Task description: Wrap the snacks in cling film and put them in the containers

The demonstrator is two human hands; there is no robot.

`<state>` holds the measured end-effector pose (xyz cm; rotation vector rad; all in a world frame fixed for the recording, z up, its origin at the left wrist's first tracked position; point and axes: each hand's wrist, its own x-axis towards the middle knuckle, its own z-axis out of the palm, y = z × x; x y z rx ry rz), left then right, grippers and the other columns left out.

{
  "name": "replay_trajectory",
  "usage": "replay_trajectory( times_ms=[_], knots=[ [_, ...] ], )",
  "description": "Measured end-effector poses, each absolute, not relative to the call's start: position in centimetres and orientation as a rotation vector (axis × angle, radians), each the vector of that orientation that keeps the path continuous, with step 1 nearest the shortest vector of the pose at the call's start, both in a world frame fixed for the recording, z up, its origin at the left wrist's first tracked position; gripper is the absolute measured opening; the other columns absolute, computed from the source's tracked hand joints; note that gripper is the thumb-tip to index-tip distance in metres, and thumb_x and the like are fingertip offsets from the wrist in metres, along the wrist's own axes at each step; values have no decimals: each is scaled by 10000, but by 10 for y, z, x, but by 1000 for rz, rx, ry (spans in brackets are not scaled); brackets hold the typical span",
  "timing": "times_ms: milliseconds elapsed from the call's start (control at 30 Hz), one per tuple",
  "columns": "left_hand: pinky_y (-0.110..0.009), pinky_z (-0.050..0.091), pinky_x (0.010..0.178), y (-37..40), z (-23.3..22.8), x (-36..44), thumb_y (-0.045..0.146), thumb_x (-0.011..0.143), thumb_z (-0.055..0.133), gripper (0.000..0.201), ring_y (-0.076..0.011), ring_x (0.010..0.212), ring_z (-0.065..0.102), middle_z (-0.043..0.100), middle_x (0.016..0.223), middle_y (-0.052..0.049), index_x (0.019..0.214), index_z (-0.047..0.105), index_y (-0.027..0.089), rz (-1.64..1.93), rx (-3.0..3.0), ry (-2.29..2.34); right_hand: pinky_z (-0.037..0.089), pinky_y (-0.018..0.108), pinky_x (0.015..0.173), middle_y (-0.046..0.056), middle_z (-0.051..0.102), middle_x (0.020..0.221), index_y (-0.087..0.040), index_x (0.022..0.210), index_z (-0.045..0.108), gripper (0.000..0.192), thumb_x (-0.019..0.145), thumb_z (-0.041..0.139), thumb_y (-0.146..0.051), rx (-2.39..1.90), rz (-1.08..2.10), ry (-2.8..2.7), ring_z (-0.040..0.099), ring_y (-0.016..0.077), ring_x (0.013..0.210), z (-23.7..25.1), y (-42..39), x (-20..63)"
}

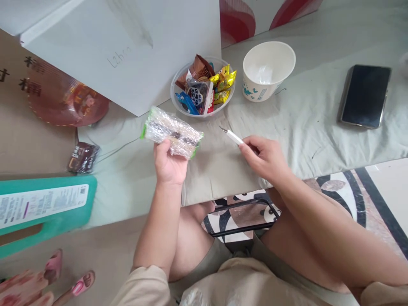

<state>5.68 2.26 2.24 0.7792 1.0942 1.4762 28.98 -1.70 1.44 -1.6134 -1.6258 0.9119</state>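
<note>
My left hand [171, 165] grips a snack packet [174, 132] in clear, crinkled wrapping with green ends, thumb on top. Inside the wrapping a pale content with a dark band shows. In my right hand [266, 158] is a slim white craft knife [235, 137], its pointed metal tip aimed up and left toward the packet, a short gap apart from it. Just beyond both hands stands a clear plastic bowl [174, 95] of wrapped snacks in brown, yellow, blue and dark wrappers. To its right is a white paper bowl [269, 70] with teal print.
A large white box [127, 51] stands behind the snack bowl. On the right lies a black-screened phone [366, 97]. At left are a brown snack packet [83, 157] and a green carton [63, 212]. A person's feet in pink sandals [83, 283] show at lower left.
</note>
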Motion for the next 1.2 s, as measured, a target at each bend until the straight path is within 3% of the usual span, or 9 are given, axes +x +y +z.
replay_trajectory(
  times_ms=[133, 333, 433, 600, 700, 800, 967, 1100, 1200],
  knots=[
    [-300, 561, 857, 5, 10, 84, 495, 670, 888, 449, -192, 921, 714, 734, 901, -15, 945, 642, 238, 1373, 869, 1211, 485, 387, 739, 109, 726, 1054, -228, 1078, 780, 303, 927, 553, -360, -1703, 500, -1708, 667, 247, 853, 0, -6, 308],
    [-284, 499, 745, -14, 5, 103, 391, 732, 893, 411, -182, 774, 652, 680, 845, -9, 986, 617, 222, 1130, 1298, 1498, 428, 575, 967, 143, 732, 1120, -243, 1069, 781, 291, 940, 522, -280, -2001, 273, -1742, 632, 369, 1085, -7, 9, 330],
    [-370, 504, 916, -8, 0, 92, 372, 677, 921, 564, -264, 989, 646, 659, 982, -53, 1119, 601, 228, 1161, 1495, 1710, 356, 631, 1082, 140, 726, 1184, -244, 1122, 755, 301, 939, 515, -248, -2018, 148, -1630, 605, 382, 1205, -5, 11, 330],
    [-475, 457, 1151, 14, -11, 72, 307, 737, 824, 711, -316, 1341, 556, 585, 1390, -150, 1367, 510, 212, 1081, 2011, 1591, 512, 493, 1019, 126, 734, 1201, -231, 1183, 679, 328, 902, 513, -204, -1495, 398, -1837, 669, 314, 1154, -6, 5, 309],
    [-412, 524, 1102, 21, -12, 68, 284, 810, 769, 549, -261, 1265, 639, 653, 1345, -114, 1322, 579, 219, 950, 2157, 1442, 531, 464, 1021, 126, 721, 1287, -220, 1284, 626, 424, 870, 543, -183, -1242, 514, -1931, 665, 302, 1201, -9, 0, 293],
    [-345, 574, 1007, 22, -8, 68, 228, 843, 732, 281, -214, 1116, 702, 706, 1183, -78, 1122, 705, 207, 991, 2199, 1435, 537, 443, 947, 115, 744, 1175, -202, 1331, 615, 503, 842, 522, -127, -1204, 544, -1970, 682, 280, 1075, -12, -3, 283],
    [-333, 594, 903, 16, -7, 74, 187, 847, 696, 114, -192, 965, 714, 717, 1034, -62, 930, 774, 202, 1084, 2278, 1524, 480, 411, 806, 74, 686, 865, -209, 1121, 743, 391, 838, 503, -86, -1236, 496, -1995, 614, 250, 854, -14, -3, 279],
    [-321, 573, 808, 15, -7, 79, 167, 830, 651, 124, -180, 854, 696, 732, 881, -49, 771, 757, 195, 1207, 2196, 1576, 445, 401, 813, 62, 649, 847, -228, 792, 727, 253, 821, 531, -72, -1253, 477, -1962, 593, 232, 873, -11, -3, 284],
    [-275, 534, 693, 22, -6, 74, 185, 777, 636, 103, -147, 750, 664, 713, 778, -20, 712, 714, 201, 1302, 1784, 1587, 459, 424, 861, 54, 667, 868, -232, 724, 680, 231, 776, 541, -55, -1259, 429, -1914, 613, 239, 912, -11, 0, 299]
  ],
)
